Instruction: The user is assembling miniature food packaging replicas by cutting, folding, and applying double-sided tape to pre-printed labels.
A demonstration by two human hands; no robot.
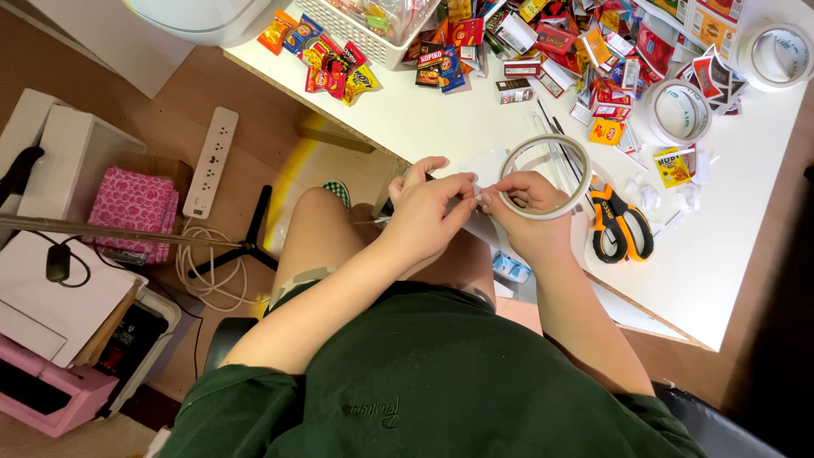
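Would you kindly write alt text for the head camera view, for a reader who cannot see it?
Seen from above, a seated person's right hand holds a roll of tape while the left hand pinches its end, at the edge of a white table. Orange-handled scissors lie beside the roll, with two more tape rolls and many small colourful packets scattered beyond.

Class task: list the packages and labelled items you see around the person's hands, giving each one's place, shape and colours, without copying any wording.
Snack packets: table's near-left edge, small pouches, orange, red, yellow, blue.
Cut wrappers: heaped at the table's far side, flat pieces, mostly red, white, yellow.
Yellow packet: beside the scissors, small rectangle.
Tape roll: held in both hands, white ring.
Spare tape rolls: right of the heap, white rings, printed cores.
White basket: table's far edge, holding packets.
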